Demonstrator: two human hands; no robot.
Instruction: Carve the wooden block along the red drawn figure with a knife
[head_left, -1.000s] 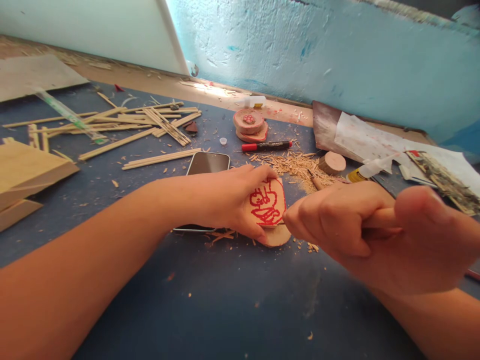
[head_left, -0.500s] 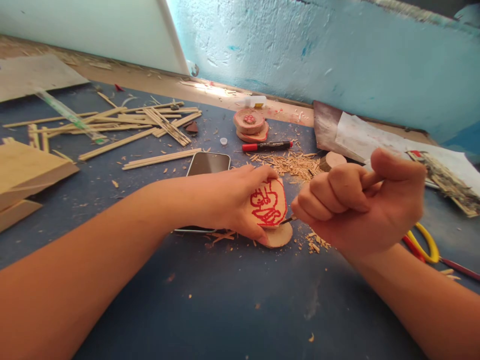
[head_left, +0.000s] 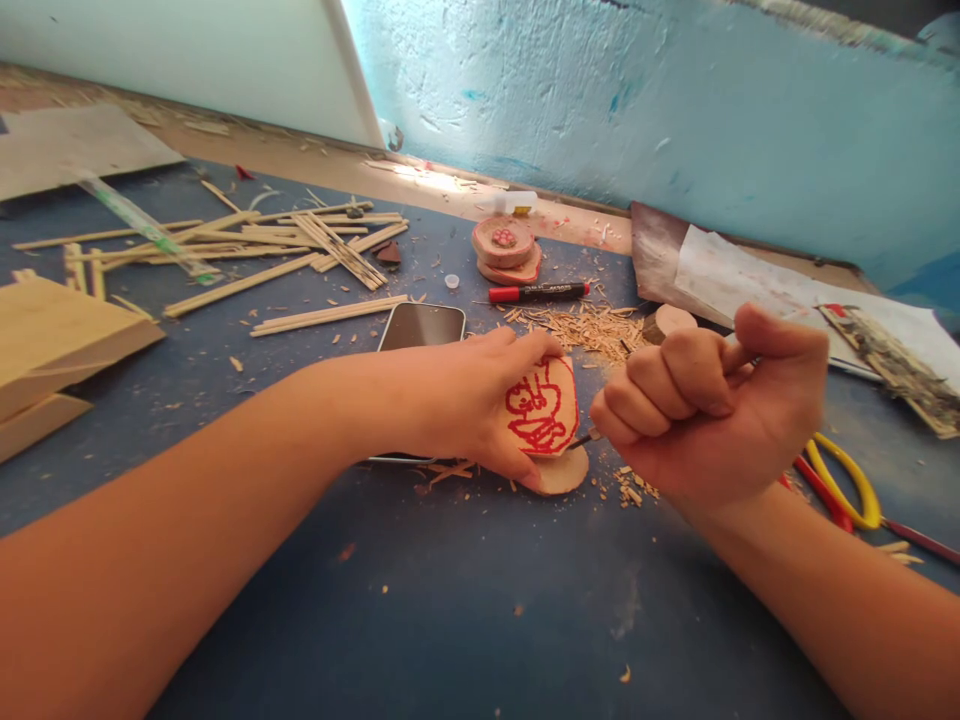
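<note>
A wooden piece with a red line drawing [head_left: 546, 408] is gripped by its left side in my left hand [head_left: 480, 405]. It lies over a round wood slice [head_left: 564, 474] on the dark blue table [head_left: 480, 620]. My right hand [head_left: 712, 405] is closed in a fist around a thin tool [head_left: 585, 439], whose dark tip meets the piece's lower right edge. Most of the tool is hidden by the fingers. Under my left wrist lies a phone [head_left: 422, 326], partly covered.
Wood shavings [head_left: 585, 330], a red marker [head_left: 538, 292] and stacked wooden discs [head_left: 504, 248] lie behind the hands. Sticks [head_left: 247, 240] spread at the back left, near a wooden block [head_left: 67, 340]. Yellow-and-red-handled scissors [head_left: 847, 485] are beside my right wrist.
The view has shifted slightly, so table objects appear a little further right. My right fist has moved slightly left relative to them and still holds the tool. My left hand keeps its grip.
</note>
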